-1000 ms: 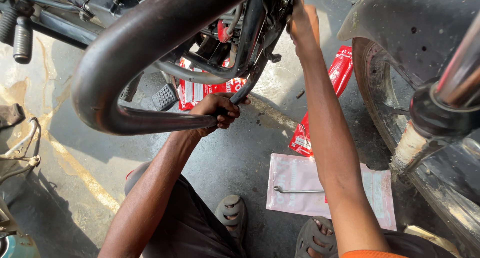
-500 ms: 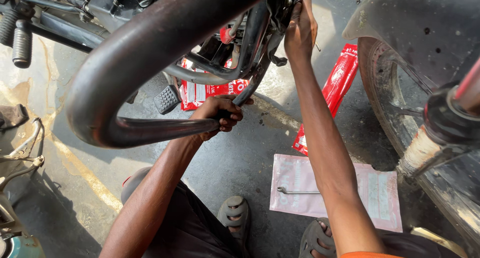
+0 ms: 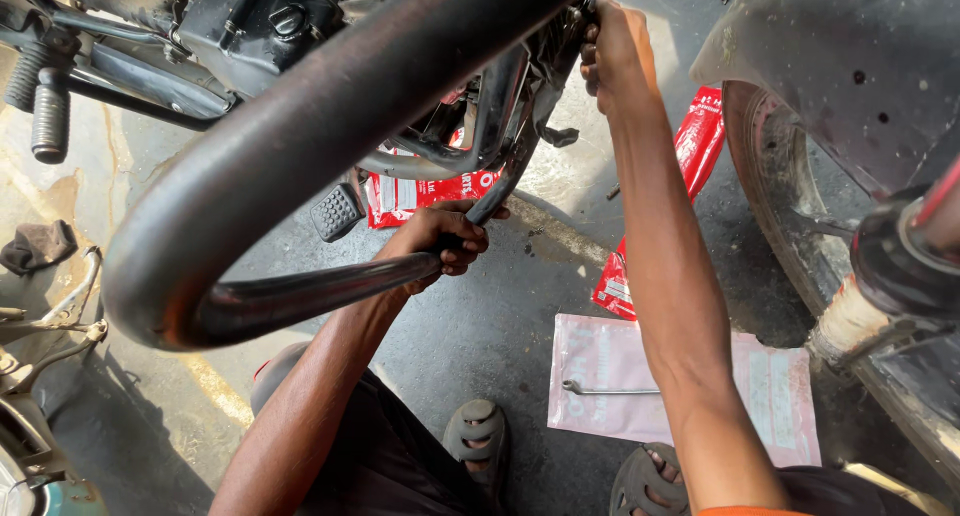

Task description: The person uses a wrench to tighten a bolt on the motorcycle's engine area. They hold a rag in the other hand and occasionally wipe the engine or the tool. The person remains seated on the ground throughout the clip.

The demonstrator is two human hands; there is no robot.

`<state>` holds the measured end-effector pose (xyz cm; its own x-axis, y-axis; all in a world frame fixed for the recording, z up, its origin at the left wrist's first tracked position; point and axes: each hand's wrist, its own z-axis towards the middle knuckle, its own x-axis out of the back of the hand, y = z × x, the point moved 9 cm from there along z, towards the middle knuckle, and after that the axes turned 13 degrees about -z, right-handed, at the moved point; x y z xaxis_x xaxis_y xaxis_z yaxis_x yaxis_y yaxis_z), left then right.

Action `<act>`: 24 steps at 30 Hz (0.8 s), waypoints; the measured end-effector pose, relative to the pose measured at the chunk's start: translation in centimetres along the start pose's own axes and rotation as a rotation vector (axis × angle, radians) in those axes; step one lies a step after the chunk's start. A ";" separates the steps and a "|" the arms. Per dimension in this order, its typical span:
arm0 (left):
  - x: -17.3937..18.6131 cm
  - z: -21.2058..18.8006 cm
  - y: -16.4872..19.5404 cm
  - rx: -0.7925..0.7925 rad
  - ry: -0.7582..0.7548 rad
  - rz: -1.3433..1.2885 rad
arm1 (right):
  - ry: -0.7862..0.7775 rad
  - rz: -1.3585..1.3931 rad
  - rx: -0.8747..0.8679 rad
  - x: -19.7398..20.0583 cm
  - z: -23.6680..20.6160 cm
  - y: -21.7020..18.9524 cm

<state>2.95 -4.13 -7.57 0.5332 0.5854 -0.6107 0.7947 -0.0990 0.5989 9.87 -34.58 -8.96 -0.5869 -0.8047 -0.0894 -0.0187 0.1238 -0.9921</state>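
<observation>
The right hand [image 3: 612,46] has its fingertips hidden behind the motorcycle frame [image 3: 520,136]; the red packet [image 3: 420,191] is half covered by tubes; the front wheel [image 3: 800,236] runs off the edge

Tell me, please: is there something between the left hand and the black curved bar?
Nothing visible. The left hand is already closed around the lower end of the black curved bar, its fingers wrapped on the metal, with no cloth or part between them.

Bright daylight is thrown in from about 11 o'clock, with glare on the wet concrete floor [image 3: 560,186]. The close black guard bar [image 3: 300,146] is blurred, and edges are stretched.
</observation>
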 end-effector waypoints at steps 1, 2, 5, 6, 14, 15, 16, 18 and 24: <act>0.1 0.0 0.0 -0.001 0.006 0.010 | 0.023 -0.023 -0.171 0.3 0.0 1.3; 0.1 0.0 0.0 -0.005 0.008 0.018 | 0.011 -0.018 -0.132 0.3 0.2 0.8; 0.1 0.0 -0.2 0.009 0.002 -0.015 | -0.004 -0.090 -0.045 0.4 0.0 0.1; 0.2 0.0 -0.3 0.020 0.001 -0.027 | 0.014 -0.160 -0.036 0.7 -0.2 0.2; 0.3 -0.1 0.1 -0.038 0.071 0.064 | 0.168 -0.417 0.599 0.0 -4.1 -4.2; 0.3 -0.2 0.1 -0.033 0.089 0.083 | 0.169 -0.370 0.607 -0.2 -4.4 -4.5; 0.0 -0.2 0.1 -0.028 0.068 0.074 | 0.169 -0.322 0.619 -0.5 -4.7 -4.8; -0.5 -0.3 0.0 -0.015 0.029 0.043 | 0.227 -0.369 0.759 -0.9 -6.0 -6.5; -0.2 -0.4 0.2 -0.027 0.006 0.069 | 0.314 -0.652 0.503 -0.7 -4.3 -5.3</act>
<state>2.84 -3.96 -7.15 0.5848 0.5829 -0.5642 0.7477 -0.1174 0.6536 6.88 -32.17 -3.29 -0.7805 -0.4203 0.4629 -0.1124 -0.6340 -0.7651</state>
